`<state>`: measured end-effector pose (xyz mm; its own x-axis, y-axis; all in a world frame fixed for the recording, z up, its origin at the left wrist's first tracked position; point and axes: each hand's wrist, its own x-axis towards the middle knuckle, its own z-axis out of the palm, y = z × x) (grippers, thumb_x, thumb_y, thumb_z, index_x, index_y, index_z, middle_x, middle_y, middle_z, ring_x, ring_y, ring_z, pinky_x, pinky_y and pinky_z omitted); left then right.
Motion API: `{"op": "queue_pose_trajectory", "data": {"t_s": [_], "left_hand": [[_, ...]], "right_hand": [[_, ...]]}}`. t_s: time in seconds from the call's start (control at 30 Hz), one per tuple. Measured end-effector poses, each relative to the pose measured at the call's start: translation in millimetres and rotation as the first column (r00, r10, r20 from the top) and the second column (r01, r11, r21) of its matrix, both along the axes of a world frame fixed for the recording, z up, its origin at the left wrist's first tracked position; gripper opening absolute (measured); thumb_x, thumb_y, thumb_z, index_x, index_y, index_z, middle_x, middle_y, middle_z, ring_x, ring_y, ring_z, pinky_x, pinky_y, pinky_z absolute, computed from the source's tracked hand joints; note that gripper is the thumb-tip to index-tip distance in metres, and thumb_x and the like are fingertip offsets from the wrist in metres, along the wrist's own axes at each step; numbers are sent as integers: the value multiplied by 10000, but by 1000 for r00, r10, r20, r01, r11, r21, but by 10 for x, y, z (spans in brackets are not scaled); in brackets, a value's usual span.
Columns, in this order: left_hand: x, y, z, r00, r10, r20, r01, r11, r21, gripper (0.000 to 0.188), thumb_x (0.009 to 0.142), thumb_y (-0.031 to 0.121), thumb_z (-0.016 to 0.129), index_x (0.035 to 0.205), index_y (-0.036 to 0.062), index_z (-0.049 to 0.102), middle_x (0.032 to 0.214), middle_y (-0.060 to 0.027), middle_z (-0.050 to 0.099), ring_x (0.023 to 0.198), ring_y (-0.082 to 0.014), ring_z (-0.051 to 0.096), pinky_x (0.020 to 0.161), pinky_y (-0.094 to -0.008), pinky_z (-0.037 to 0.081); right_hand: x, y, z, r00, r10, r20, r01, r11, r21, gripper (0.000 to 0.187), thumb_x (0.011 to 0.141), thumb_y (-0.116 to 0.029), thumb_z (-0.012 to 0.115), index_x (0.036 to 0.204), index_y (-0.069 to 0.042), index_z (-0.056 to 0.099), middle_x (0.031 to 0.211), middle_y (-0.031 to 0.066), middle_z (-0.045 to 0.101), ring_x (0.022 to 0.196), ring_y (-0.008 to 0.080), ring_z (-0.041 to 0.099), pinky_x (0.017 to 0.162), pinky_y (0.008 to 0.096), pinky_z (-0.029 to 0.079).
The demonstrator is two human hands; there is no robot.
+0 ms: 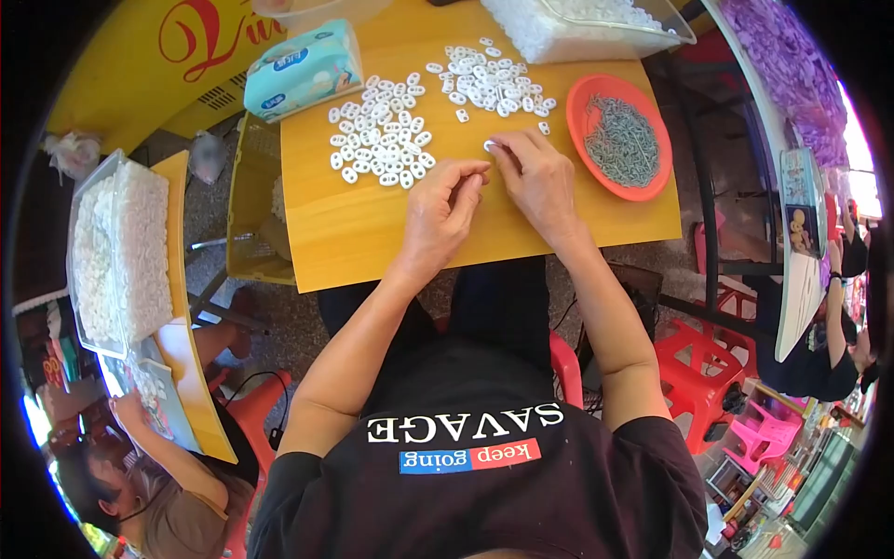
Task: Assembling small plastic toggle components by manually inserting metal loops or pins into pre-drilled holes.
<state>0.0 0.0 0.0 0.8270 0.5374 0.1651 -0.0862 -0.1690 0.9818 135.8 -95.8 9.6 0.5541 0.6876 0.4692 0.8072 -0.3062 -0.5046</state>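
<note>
Dark trousers (pixel 503 303) are worn with a black short-sleeved T-shirt (pixel 596 494), marked lower centre with white lettering (pixel 466 425) and a blue-and-red strip (pixel 470 456).

A small white plastic piece (pixel 489 145), mostly hidden, is pinched in the right hand (pixel 538 175). White, oval, two-holed plastic pieces (pixel 392 128) lie loosely heaped to its left and beyond it.

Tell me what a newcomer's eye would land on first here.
Probably the red plastic bowl heaped with grey metal screws, at the right of the yellow table. Then two clusters of small white two-holed oval pieces, beyond the left hand and right hand.
</note>
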Motion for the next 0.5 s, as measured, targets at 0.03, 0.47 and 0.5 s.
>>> {"op": "queue_pose_trajectory", "data": {"t_s": [0.03,0.47,0.5], "left_hand": [[0,10,-6,1000,3,3,-3,1000,10,187,968,26,533,1130,-1,621,939,-45,647,796,-78,586,728,-211,484],[49,-46,-17,996,51,67,-50,999,-19,146,920,-3,576,1053,-8,637,849,-53,623,694,-93,565,629,-227,463],[58,-50,-18,997,50,66,-49,999,-15,146,920,-3,576,1053,-8,637,849,-53,623,694,-93,565,629,-227,463]], "right_hand": [[-17,7,20,1000,-4,15,5,1000,-10,97,854,-180,677,904,-97,676,890,94,647,674,310,650,562,402,513],[34,-166,177,997,72,-6,-72,997,-20,82,841,-153,675,864,-74,677,836,95,618,713,296,640,598,395,512],[73,-226,212,997,71,-7,-71,997,-17,82,841,-153,675,864,-74,677,836,95,618,713,296,640,598,395,512]]}}
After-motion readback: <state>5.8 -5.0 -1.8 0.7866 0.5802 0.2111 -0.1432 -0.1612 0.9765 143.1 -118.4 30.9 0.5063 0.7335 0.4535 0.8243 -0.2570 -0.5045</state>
